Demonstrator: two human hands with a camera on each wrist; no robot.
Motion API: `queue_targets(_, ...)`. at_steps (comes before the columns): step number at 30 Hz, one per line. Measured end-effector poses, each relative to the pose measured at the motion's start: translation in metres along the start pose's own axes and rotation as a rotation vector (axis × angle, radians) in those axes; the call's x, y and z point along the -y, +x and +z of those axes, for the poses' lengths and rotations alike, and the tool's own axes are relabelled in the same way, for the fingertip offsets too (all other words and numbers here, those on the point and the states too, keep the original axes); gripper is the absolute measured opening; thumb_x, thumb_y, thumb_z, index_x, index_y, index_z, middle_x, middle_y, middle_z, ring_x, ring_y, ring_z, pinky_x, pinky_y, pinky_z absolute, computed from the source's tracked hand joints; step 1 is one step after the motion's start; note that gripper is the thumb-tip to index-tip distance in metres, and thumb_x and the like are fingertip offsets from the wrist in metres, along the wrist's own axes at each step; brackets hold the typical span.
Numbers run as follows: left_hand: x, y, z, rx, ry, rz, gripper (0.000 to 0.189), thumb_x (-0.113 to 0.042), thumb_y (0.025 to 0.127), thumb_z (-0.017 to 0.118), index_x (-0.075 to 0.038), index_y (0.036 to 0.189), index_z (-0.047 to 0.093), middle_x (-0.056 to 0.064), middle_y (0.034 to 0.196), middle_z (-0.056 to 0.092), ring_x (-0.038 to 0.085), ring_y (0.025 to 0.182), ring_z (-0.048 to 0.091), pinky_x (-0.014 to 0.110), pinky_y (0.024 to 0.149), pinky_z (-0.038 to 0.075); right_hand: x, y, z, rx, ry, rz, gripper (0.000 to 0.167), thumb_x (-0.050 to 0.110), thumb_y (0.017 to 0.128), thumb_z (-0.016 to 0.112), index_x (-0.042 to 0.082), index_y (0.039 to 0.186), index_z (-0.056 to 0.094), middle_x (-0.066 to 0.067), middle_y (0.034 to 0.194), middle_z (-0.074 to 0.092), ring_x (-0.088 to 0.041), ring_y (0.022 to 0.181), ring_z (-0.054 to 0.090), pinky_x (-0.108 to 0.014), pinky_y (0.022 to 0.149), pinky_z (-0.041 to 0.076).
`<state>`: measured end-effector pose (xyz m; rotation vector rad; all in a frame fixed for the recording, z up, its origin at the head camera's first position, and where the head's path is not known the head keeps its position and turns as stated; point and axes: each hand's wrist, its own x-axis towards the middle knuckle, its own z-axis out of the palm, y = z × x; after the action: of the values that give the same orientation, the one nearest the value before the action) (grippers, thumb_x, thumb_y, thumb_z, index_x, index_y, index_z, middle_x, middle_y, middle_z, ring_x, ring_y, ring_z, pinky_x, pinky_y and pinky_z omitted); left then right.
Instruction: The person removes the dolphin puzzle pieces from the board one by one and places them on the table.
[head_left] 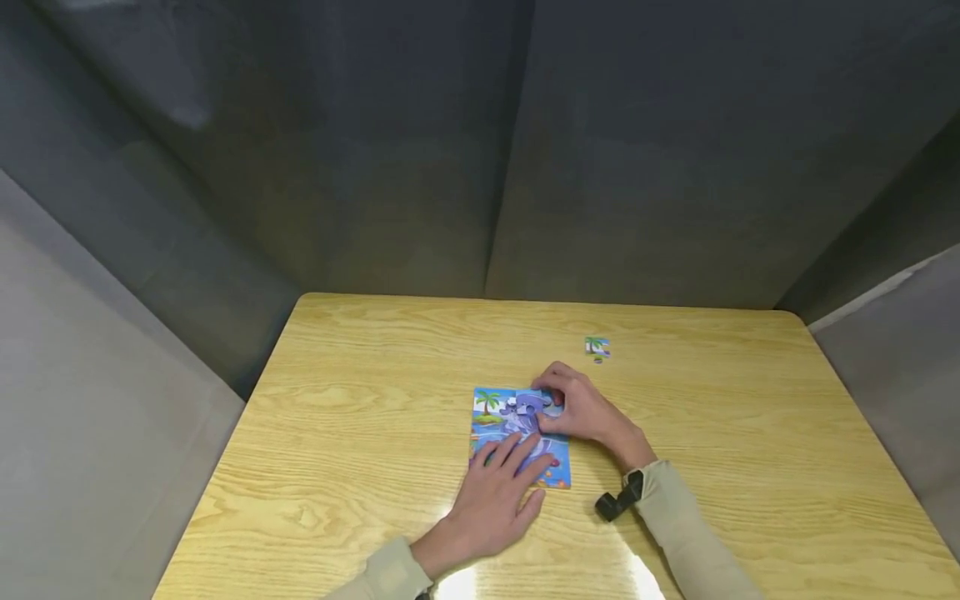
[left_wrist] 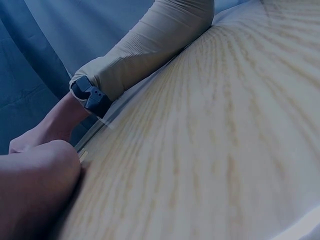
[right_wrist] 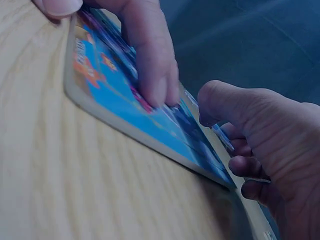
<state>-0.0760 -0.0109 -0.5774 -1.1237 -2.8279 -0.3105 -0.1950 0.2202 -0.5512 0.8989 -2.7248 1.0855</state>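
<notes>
A jigsaw puzzle [head_left: 486, 432] with a palm tree and a purple dolphin-like figure lies on the table in front of the person. The left hand [head_left: 493, 502] rests over its lower part, fingers spread and pressing on the picture. At the upper right corner, the right hand [head_left: 583, 410] pinches a puzzle piece [right_wrist: 223, 138] between thumb and fingers. That piece is tilted, close over the puzzle, and partly hidden by the fingers. In the right wrist view the left fingers [right_wrist: 150, 60] touch the puzzle surface beside the right thumb.
A loose puzzle piece [head_left: 597, 347] showing a palm tree lies on the wooden table [head_left: 337, 433], beyond the right hand. Dark grey curtains [head_left: 405, 167] hang behind the table's far edge. A black wrist device [head_left: 621, 497] sits at the right cuff.
</notes>
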Motion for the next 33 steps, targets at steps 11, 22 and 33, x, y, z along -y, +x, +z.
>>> queue_targets(11,-0.001,-0.001,0.004,-0.009,-0.015,0.005,0.054,-0.048,0.112,0.023,-0.034,0.164,0.032,0.000,0.173,0.024,0.027,0.158,0.024,0.053,0.121,0.028,-0.020,-0.008,-0.043,-0.078,-0.031,0.009,0.036,0.014,0.076,0.086,0.011,0.110,0.075,-0.002,0.098,0.062,-0.015,0.076,0.054,-0.026,0.063,0.047)
queue_targets(22,-0.001,0.000,0.000,-0.011,-0.027,0.005,0.052,-0.046,0.113,0.024,-0.034,0.162,0.034,0.000,0.172,0.026,0.026,0.157,0.025,0.053,0.120,0.029,-0.055,-0.021,-0.094,-0.106,-0.122,0.116,0.036,0.008,0.077,0.085,0.006,0.112,0.075,-0.005,0.102,0.064,-0.020,0.081,0.057,-0.028,0.066,0.049)
queue_targets(33,0.000,0.001,0.000,-0.009,-0.028,0.006,0.052,-0.046,0.113,0.024,-0.033,0.162,0.035,0.000,0.171,0.027,0.026,0.157,0.025,0.053,0.120,0.029,-0.105,-0.027,-0.118,-0.120,-0.129,0.217,0.040,0.007,0.074,0.089,0.005,0.112,0.076,-0.005,0.103,0.066,-0.021,0.090,0.059,-0.017,0.076,0.044)
